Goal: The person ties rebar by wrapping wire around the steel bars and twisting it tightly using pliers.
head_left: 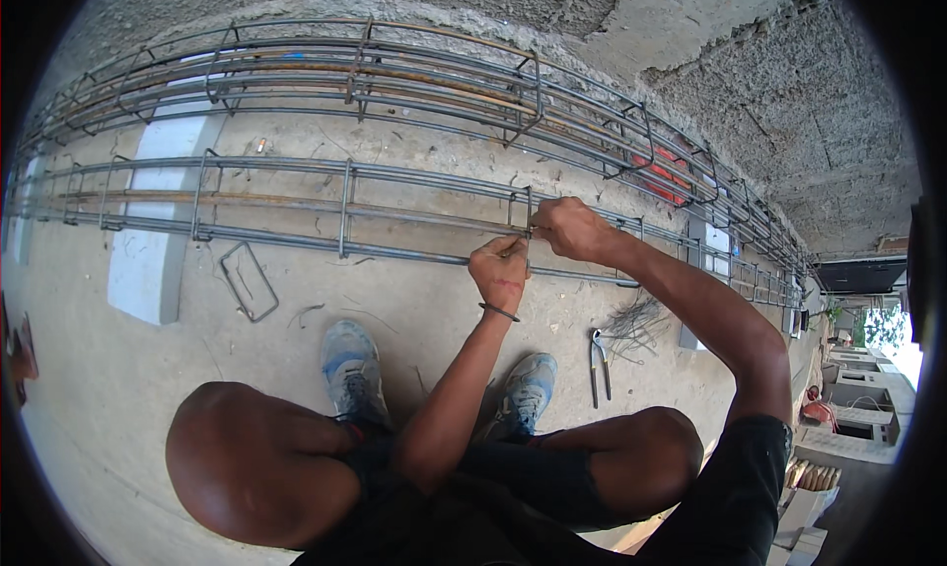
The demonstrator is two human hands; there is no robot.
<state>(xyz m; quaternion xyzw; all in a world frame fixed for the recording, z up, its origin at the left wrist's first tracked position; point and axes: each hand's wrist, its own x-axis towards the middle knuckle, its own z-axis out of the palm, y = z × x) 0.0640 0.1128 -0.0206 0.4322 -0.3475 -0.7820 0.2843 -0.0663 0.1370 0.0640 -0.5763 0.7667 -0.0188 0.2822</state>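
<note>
A long steel rebar cage [345, 209] runs across in front of me, with rectangular stirrups around its bars. Both hands meet at one stirrup [529, 199] in its middle part. My left hand [501, 268] is closed, fingers pinched at the lower side of that joint. Just to the right, my right hand [574, 229] is closed too, fingertips against the same stirrup. Whatever lies in either pinch is too small and covered to make out. On the floor right of my feet lie black-handled pincers [595, 367] beside a tangled bundle of thin wire [634, 327].
Behind the near cage lies a second, denser rebar cage [357, 71] along a rough concrete wall [779, 103]. A white block [146, 260] sits beneath the cages at left. One loose stirrup [233, 280] lies on the floor. Something red [663, 175] shows behind the bars.
</note>
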